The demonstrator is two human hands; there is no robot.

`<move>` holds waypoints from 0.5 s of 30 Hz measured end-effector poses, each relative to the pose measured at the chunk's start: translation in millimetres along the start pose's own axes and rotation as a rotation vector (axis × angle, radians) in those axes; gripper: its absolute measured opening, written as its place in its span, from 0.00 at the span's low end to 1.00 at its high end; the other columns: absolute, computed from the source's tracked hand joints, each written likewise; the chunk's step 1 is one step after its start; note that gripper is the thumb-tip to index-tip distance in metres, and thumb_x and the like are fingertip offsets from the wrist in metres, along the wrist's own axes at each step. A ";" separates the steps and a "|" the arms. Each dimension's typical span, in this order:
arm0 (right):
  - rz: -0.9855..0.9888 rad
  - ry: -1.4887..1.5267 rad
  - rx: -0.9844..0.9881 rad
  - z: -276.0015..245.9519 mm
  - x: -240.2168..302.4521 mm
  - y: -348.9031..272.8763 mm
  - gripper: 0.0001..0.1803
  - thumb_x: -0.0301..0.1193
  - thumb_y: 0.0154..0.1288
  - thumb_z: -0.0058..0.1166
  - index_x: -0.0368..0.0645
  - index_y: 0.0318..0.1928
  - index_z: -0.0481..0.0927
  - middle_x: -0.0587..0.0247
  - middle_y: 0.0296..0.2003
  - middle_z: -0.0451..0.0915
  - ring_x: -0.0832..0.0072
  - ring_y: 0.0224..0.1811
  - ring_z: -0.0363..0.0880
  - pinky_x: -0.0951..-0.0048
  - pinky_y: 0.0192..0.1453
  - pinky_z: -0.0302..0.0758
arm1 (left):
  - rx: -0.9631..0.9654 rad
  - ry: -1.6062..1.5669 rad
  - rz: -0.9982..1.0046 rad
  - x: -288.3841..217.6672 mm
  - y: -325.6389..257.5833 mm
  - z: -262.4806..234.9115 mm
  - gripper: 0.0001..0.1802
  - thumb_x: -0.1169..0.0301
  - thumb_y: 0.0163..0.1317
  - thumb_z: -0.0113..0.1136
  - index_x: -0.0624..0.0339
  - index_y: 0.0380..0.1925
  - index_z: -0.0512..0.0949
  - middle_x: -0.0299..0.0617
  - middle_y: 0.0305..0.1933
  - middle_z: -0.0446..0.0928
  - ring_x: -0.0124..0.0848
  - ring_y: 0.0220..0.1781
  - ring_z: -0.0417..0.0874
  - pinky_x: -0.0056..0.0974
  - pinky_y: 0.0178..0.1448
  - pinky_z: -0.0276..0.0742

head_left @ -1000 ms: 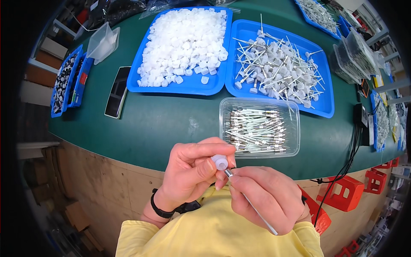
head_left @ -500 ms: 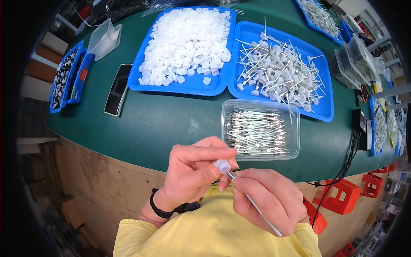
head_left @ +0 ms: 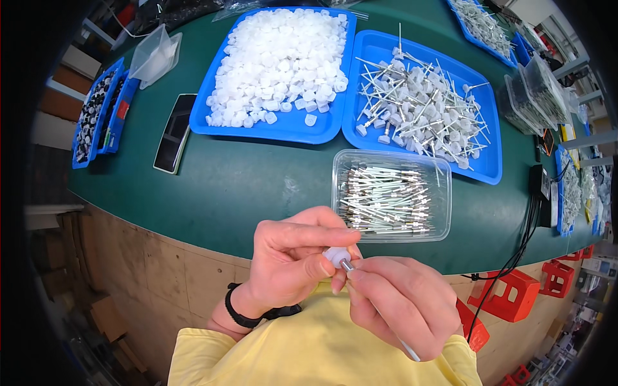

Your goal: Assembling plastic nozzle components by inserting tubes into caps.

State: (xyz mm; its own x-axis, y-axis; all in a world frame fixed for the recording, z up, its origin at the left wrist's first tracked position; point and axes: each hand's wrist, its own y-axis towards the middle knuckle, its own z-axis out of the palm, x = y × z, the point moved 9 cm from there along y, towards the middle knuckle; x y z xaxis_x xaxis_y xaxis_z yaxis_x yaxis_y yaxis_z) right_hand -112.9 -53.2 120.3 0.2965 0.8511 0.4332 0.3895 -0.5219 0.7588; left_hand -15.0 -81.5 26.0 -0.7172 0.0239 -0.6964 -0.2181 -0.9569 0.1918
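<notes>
Between thumb and fingers my left hand (head_left: 290,254) pinches a small translucent white plastic cap (head_left: 337,256). Closed on a thin rod with a metal fitting (head_left: 346,264) is my right hand (head_left: 404,299); the fitting's tip meets the cap's opening, and the rod's pale end sticks out below the hand. How deep the tip sits in the cap cannot be seen. Just beyond my hands stands a clear plastic box (head_left: 444,222) of similar metal-ended rods (head_left: 386,199).
Behind the box, a blue tray (head_left: 277,130) holds loose white caps; another blue tray (head_left: 490,168) holds capped rods. A phone (head_left: 174,135) lies on the green table (head_left: 244,186). Small blue bins (head_left: 112,138) stand left, stacked clear boxes (head_left: 531,96) right. Black cables (head_left: 529,235) hang by red stools (head_left: 512,296).
My right hand has tipped the rod slightly, and its fitting has come closer against the cap. The cap has shifted a little down and to the right with my left fingers.
</notes>
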 end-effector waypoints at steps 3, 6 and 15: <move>0.036 0.042 0.044 1.4 -6.7 -1.2 0.12 0.15 0.43 0.55 0.24 0.32 0.74 0.46 0.26 0.76 0.65 0.24 0.78 0.74 0.23 0.77 | 0.042 0.265 0.101 -11.6 2.1 0.9 0.16 0.78 0.54 0.59 0.72 0.44 0.75 0.51 0.37 0.73 0.30 0.31 0.78 0.28 0.31 0.77; 0.182 0.179 0.137 2.9 -25.8 -2.6 0.14 0.18 0.45 0.57 0.26 0.36 0.75 0.48 0.29 0.77 0.64 0.25 0.79 0.74 0.27 0.77 | -0.020 0.491 0.092 -17.6 2.8 -3.1 0.16 0.82 0.51 0.60 0.73 0.42 0.76 0.50 0.37 0.74 0.30 0.32 0.78 0.29 0.33 0.78; 0.226 -0.162 0.398 -6.3 -26.6 -6.9 0.19 0.30 0.46 0.63 0.31 0.37 0.75 0.60 0.25 0.76 0.72 0.21 0.73 0.75 0.26 0.69 | -0.028 0.529 0.049 -18.5 6.1 1.7 0.15 0.88 0.45 0.61 0.73 0.37 0.77 0.50 0.38 0.74 0.29 0.36 0.78 0.28 0.37 0.77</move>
State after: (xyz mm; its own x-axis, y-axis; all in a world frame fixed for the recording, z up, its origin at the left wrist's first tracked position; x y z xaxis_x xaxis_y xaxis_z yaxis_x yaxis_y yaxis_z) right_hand -129.0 -71.8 106.6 0.5316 0.7108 0.4606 0.5940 -0.7006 0.3954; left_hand -4.2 -87.2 41.2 -0.2925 -0.1636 -0.9421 -0.1694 -0.9608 0.2195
